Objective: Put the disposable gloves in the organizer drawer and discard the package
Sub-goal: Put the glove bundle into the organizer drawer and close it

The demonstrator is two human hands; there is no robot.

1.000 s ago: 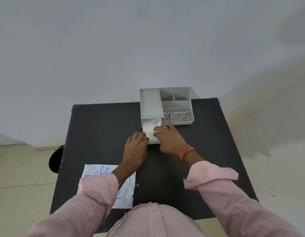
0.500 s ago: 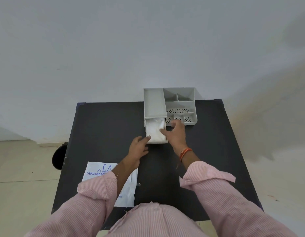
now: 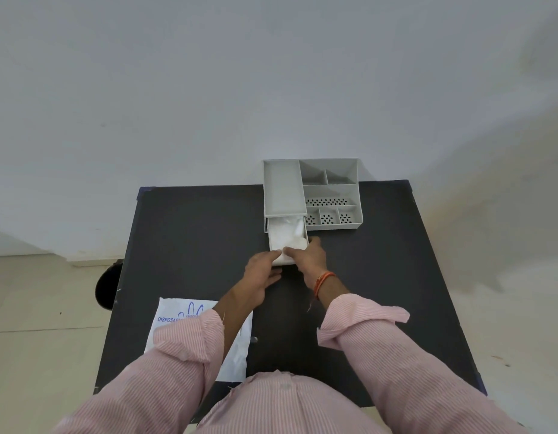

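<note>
Since half a second ago the left hand (image 3: 261, 270) has moved up to the drawer (image 3: 284, 260) front, joining the right hand (image 3: 307, 256); both grip its front edge. Left of and nearer than the drawer, the package (image 3: 237, 355) lies on the table (image 3: 190, 245). White gloves (image 3: 287, 234) fill the drawer, open from the organizer (image 3: 331, 189)

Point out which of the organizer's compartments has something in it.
The pulled-out drawer at the organizer's front left, under the long tray: it holds white gloves. The open-top compartments look empty.
</note>
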